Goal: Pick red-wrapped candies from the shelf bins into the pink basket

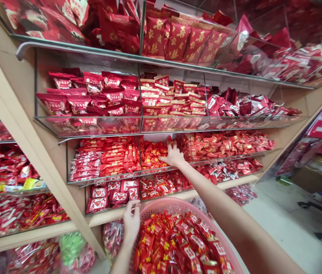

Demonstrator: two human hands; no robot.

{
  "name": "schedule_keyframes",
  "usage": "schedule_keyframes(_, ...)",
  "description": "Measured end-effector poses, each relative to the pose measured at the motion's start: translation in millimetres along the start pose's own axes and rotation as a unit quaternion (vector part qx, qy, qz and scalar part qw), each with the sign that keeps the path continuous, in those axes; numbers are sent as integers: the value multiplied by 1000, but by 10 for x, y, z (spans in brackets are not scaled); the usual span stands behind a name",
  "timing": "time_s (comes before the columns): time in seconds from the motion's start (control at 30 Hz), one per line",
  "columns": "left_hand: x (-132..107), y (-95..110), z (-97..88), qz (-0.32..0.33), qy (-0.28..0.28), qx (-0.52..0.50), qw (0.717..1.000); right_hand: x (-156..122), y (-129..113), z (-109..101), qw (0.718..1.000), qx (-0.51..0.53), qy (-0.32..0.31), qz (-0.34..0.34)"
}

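Observation:
My right hand (pixel 173 155) reaches into a shelf bin, its fingers spread over small red-and-yellow wrapped candies (pixel 151 152). Nothing shows in its grasp. Below, my left hand (pixel 132 220) is at the left rim of a round pink plastic basket (pixel 220 238), fingers curled beside the edge; its grip is partly hidden. The basket has holes in its wall and is heaped with red wrapped candies (pixel 175 243), some with yellow print and some with white labels. It stands close against the front of the lowest shelf.
Glass-fronted shelves (pixel 161 129) hold red packets in divided bins. Clear dividers separate the bins. A wooden upright (pixel 32 137) stands at left, with another candy rack beyond it. Bagged goods (pixel 75 251) lie under the shelves. The pale floor (pixel 272 224) and dark chair legs show at right.

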State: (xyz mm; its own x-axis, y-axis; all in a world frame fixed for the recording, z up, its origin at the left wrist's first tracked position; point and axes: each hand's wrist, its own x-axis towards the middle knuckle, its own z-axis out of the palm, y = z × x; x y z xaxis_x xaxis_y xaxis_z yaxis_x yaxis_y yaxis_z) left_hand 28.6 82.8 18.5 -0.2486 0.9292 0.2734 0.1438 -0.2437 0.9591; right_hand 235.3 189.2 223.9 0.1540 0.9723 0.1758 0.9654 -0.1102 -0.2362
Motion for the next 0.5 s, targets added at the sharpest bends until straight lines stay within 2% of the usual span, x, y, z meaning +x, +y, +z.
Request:
schedule_keyframes(0.27,-1,-42,1,-5,-3,-10,1000,-82,-14,-26,999,0,48,11)
schedule_keyframes(0.5,4,-28,2,-8,0,-8,1000,-8,-25,16,1000,-25,-12,13)
